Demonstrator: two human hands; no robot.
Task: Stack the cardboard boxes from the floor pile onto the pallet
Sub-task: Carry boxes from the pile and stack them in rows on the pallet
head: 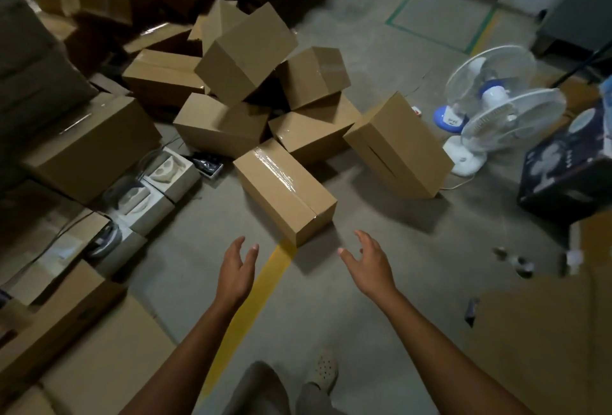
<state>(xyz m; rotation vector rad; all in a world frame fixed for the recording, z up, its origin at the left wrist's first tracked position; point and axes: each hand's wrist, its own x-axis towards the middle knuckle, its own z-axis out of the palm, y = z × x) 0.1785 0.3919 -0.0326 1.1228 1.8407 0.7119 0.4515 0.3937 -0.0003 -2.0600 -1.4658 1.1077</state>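
Nearest box [284, 189]: taped cardboard, lying flat on the floor [331, 315] straight ahead of me, its long side running away to my left. Clear tape shines along its top seam.
Floor pile [265, 93]: just behind the nearest box, a heap of similar brown boxes. The lower ones lie flat and the top one sits tilted on a corner across the others.
Tilted box [397, 146]: to the right of the pile, leaning with one end raised, apart from the nearest box.
Left grip [236, 269]: fingers straight and spread, palm turned inward, holding nothing. It is in the air short of the nearest box's near end, not touching it.
Right grip [369, 262]: fingers spread and relaxed, thumb out, palm facing the left one, holding nothing. It is also short of the box.
Yellow line [251, 298]: painted on the floor, running between my forearms up to the nearest box's near corner.
Shoe [323, 371]: a pale perforated one, at the bottom between my arms.
Fans [510, 123]: two white table fans standing on the floor beyond the tilted box, one with a blue base.
Dark printed box [569, 176]: at the right edge, beside the fans.
Foam trays [169, 169]: white moulded pieces in open cartons on the left, beside a large cardboard box [89, 146].
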